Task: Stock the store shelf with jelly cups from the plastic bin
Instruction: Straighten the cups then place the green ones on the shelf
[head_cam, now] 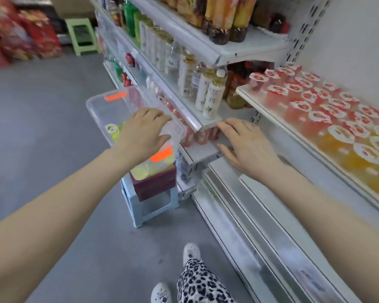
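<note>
Head view: open grey floor (53, 127) fills nine o'clock, back to a green stool (81, 36) at eleven. Shelving edges slant from twelve down to five. A clear plastic bin (109, 108) sits at ten o'clock on a maroon box (155, 184) atop a blue stool (149, 206), its right rim just beside the shelving. Green jelly cups (113, 130) lie inside; red and orange jelly cups (311, 106) cover the shelf (247, 95) at three. The left hand (143, 132) reaches forward, fingers (160, 119) curled over the bin's near right rim, grasping it. The right hand (247, 145) hovers flat by a lower shelf edge, its fingers released and straight.
</note>
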Demonstrator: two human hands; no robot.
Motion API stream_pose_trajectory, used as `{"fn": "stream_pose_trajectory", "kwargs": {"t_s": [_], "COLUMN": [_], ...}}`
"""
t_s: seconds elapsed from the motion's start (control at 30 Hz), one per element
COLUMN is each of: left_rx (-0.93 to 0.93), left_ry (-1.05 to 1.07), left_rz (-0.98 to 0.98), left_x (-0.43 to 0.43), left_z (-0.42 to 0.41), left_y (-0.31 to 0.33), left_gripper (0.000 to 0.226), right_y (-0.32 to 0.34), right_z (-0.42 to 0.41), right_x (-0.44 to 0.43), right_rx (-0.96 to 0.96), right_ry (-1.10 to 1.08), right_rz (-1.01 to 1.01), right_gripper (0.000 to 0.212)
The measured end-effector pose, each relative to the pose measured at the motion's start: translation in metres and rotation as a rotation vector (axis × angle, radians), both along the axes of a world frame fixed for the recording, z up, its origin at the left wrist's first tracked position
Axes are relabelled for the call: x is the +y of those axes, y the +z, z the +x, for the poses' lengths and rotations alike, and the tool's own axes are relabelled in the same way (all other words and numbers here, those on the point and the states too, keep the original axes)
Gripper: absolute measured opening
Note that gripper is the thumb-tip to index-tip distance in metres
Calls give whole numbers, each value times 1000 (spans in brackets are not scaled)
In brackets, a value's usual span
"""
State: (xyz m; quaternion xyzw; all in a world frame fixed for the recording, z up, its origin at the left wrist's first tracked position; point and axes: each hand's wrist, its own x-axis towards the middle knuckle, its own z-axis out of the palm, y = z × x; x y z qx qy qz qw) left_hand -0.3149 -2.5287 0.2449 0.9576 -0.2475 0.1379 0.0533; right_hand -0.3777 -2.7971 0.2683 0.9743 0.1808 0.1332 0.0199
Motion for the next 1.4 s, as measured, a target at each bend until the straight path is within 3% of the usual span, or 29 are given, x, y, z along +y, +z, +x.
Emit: {"fn": "stream_pose_trajectory", "kwargs": {"t_s": [0.37,0.63,0.77,0.83,0.97,1.07,1.23,1.4], "left_rx": [232,384,424,424,425,422,436,489], "left_ry": [308,380,401,414,430,433,435,437], "left_rz": [-75,-65,30,64,97,75,101,185], "left_x": [103,137,152,153,152,153,153,153], "left_z": [98,199,222,226,230,230,231,233], "left_y": [-75,-136,-162,-170,-178,-179,-178,-177], "left_gripper": [44,43,40,38,35,31,26,26], "right_y": [-84,-162,-206,-228,-263,-278,-287,-276], "right_z": [190,320,372,393,418,419,412,405], "right_x": [99,161,199,216,236,238,235,236], "right_rx": [230,568,688,739,822,808,757,855], "right_ry": [267,441,413,363,226,187,143,145], "right_rz": [42,-147,-166,-143,-133,-156,-238,-202], "right_gripper": [52,50,61,57,45,54,51,46]}}
